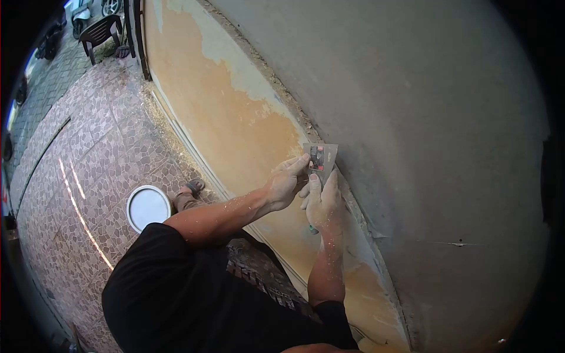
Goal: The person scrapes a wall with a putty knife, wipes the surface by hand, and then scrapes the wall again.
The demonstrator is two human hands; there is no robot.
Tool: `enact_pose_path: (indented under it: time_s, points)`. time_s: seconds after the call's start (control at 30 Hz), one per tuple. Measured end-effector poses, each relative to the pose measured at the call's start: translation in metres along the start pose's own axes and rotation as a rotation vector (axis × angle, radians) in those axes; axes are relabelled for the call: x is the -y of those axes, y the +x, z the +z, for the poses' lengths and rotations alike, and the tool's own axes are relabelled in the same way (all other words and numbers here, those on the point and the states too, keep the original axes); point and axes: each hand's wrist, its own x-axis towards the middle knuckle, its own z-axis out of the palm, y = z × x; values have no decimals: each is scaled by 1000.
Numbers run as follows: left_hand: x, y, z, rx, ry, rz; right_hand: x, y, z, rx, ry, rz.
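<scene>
A putty knife (330, 154) with a wide, flat metal blade and a dark and red label is held up against the wall, near the border between the peeling band and the grey surface. My right hand (325, 205) is wrapped round its handle, with the thumb along the base of the blade. A green handle end shows below that hand. My left hand (286, 181) grips the left edge of the blade between its fingertips. Pale dust and flakes cover both hands and forearms.
The lower wall (206, 106) has peeling orange and pale paint, with a rough ridge below the grey wall (412, 117). A white-lidded bucket (149, 209) stands on the patterned tile floor (100, 147) beside my foot. A dark plastic chair (100, 34) stands far left.
</scene>
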Motion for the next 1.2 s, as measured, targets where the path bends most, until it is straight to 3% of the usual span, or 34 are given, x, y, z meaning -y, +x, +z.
enact_pose_path:
  time_s: [0.07, 0.17, 0.23, 0.33, 0.43, 0.5, 0.57, 1.2]
  points:
    - [3, 4, -4, -27, -52, 20, 3, 2, 2, 1, -77, 9]
    - [4, 5, -5, 127, -62, 48, 6, 2, 4, -5, -119, 62]
    - [3, 10, 7, -165, 29, 64, 15, 6, 2, -1, -105, 90]
    - [-2, 13, 2, -129, -5, 119, 28, 16, 5, 59, -125, 82]
    - [-12, 26, -5, -156, -101, 224, 17, 28, 16, -8, -254, -2]
    - [-13, 22, -6, -158, -80, 206, 25, 25, 16, 43, -184, 50]
    - [-1, 12, -1, -240, -45, 51, 18, 15, 12, 69, -172, 109]
    - [-2, 7, -7, -138, 0, -26, 25, 9, 21, -15, -38, 124]
